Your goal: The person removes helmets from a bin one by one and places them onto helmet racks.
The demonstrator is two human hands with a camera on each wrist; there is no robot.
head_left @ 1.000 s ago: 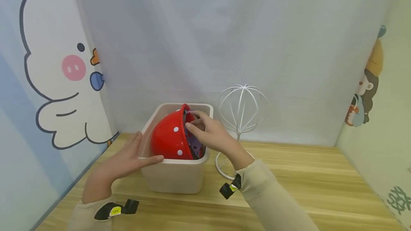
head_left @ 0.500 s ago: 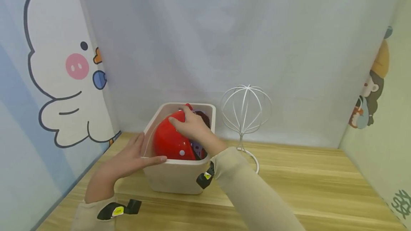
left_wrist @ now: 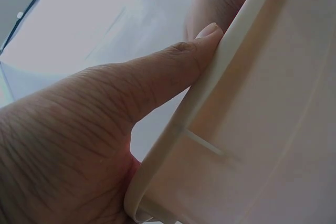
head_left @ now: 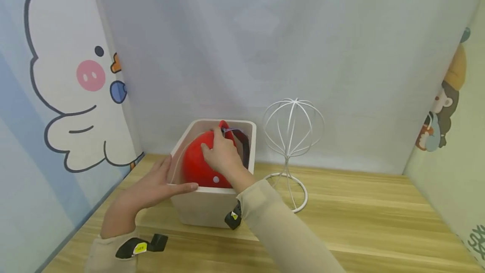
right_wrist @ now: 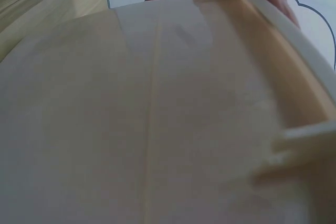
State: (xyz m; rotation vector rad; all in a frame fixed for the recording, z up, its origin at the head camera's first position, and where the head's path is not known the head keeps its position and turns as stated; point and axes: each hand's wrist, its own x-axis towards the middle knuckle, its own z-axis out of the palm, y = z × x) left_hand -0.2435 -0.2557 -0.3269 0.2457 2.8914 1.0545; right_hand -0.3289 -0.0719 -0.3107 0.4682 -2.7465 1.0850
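A red helmet with white dots (head_left: 201, 163) sits tilted inside an off-white plastic bin (head_left: 208, 207), its opening toward the right. My right hand (head_left: 227, 157) lies over the shell, thumb and forefinger extended near the upper rim; the other fingers are hidden. A purple strap (head_left: 234, 129) and a dark band (head_left: 245, 148) show beside it. At the bin's front left corner, my left hand (head_left: 153, 184) rests with fingers straight along the left side. Its thumb lies on the front rim, and the left wrist view shows the thumb (left_wrist: 178, 64) against the rim.
Right of the bin stands a white wire stand (head_left: 293, 138) with a globe top and ring base. Everything rests on a wood-grain tabletop (head_left: 352, 214). A grey curtain (head_left: 322, 54) hangs behind, with cartoon-printed panels on both sides.
My right hand has moved left from the helmet's opening onto its outer shell. The dark band and strap now show along the bin's right side. The left hand stays at the corner.
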